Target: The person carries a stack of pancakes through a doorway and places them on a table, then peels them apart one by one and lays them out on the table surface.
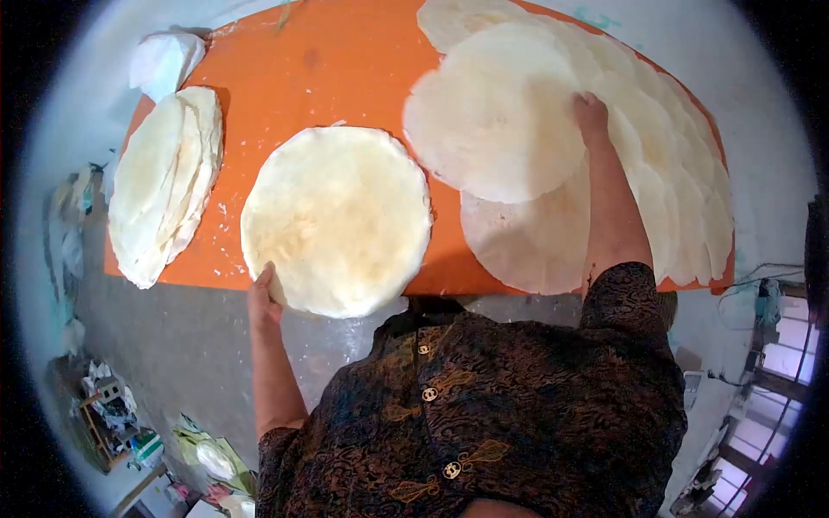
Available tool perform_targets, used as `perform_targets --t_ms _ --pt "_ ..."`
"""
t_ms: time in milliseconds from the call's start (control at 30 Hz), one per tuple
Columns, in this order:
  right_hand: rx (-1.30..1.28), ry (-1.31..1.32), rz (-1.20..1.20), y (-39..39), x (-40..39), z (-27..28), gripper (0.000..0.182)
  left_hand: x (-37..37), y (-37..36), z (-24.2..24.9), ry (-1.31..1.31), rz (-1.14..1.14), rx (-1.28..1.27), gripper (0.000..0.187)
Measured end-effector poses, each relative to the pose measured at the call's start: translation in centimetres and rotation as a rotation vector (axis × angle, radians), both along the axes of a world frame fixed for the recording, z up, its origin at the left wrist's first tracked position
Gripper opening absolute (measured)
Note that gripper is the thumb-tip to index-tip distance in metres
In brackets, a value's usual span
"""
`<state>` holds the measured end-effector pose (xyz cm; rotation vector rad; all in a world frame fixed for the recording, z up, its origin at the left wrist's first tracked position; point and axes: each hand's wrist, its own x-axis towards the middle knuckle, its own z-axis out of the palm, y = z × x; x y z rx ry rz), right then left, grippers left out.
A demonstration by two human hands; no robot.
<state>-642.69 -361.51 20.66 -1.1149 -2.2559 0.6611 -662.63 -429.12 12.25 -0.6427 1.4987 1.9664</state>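
Observation:
A thick round stack of thin flatbread sheets (341,216) lies at the near edge of the orange table, its front rim jutting past it. My left hand (264,295) is closed on the stack's lower-left rim, thumb on top. To the right, one large, pale, thin flatbread sheet (496,112) lies partly over other sheets. At its right edge is my right hand (591,116), fingers curled closed on that edge. Beneath it, nearer to me, another thin sheet (527,242) shows partly.
Overlapping sheets (665,164) cover the right side of the orange table (345,52). On the left stands a pile of folded or leaning sheets (168,186), with a white bundle (167,63) behind. Grey floor (173,337) and assorted items (108,406) lie at lower left.

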Motion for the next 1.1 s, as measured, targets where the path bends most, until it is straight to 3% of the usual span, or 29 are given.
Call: perform_targets --t_ms 67,100,200,267,333,400,467,533,600,633,733,767,867,967,1000,1033,1100 --pt "0.314 0.057 0.03 1.9 -0.3 -4.4 0.043 0.0 0.0 0.2 0.018 0.017 -0.033 0.035" --pt "0.257 -0.121 -0.102 -0.6 -0.6 -3.0 0.052 0.1 0.1 0.4 0.016 0.024 -0.053 0.036" --pt "0.472 -0.35 -0.292 -4.8 -2.8 -2.0 0.051 1.0 1.4 2.5 0.036 0.002 -0.063 0.038" --pt "0.487 -0.194 0.0 -7.2 -4.4 -3.6 0.043 2.2 2.3 4.7 0.044 -0.078 0.054 0.039" --pt "0.094 0.039 0.272 -12.9 -6.5 -2.8 0.038 2.5 2.5 6.5 0.052 -0.195 0.279 0.04" --pt "-0.108 0.029 0.433 -19.0 -9.0 -3.5 0.036 1.4 0.9 4.3 0.047 -0.169 0.311 0.04" --pt "-0.293 0.22 0.668 -25.2 -11.5 -7.6 0.04 1.1 2.4 6.1 0.045 -0.133 0.246 0.039" --pt "-0.206 0.057 0.774 -32.3 -11.6 -2.5 0.041 -0.8 3.0 6.8 0.09 -0.137 0.201 0.039" --pt "-0.139 -0.012 0.793 -36.3 -13.3 -4.8 0.041 -3.1 4.1 8.7 0.117 -0.162 0.174 0.038" --pt "-0.17 -0.188 0.82 -37.5 -14.3 -4.6 0.045 -4.9 4.0 8.5 0.144 -0.196 0.172 0.038" --pt "-0.009 -0.3 0.679 -40.0 -17.1 -4.5 0.046 -10.1 2.8 7.4 0.203 -0.271 0.171 0.037" --pt "-0.076 -0.324 0.642 -40.8 -18.3 -4.3 0.046 -11.5 1.8 6.7 0.208 -0.261 0.176 0.036" --pt "-0.073 -0.287 0.706 -43.3 -22.1 -4.8 0.047 -13.3 -1.6 6.3 0.169 -0.205 0.203 0.037" --pt "-0.116 -0.386 0.766 -49.0 -24.7 -1.0 0.05 -12.7 -4.4 5.8 0.161 -0.145 0.184 0.038" --pt "-0.148 -0.182 0.817 -51.5 -24.9 -1.3 0.055 -11.6 -4.4 6.7 0.128 -0.157 0.233 0.037" --pt "-0.349 -0.136 0.947 -53.7 -25.1 1.7 0.062 -10.6 -4.4 7.2 0.12 -0.193 0.288 0.039" --pt "-0.314 -0.076 1.013 -56.9 -24.5 2.0 0.067 -8.9 -4.3 8.7 0.124 -0.241 0.373 0.041"
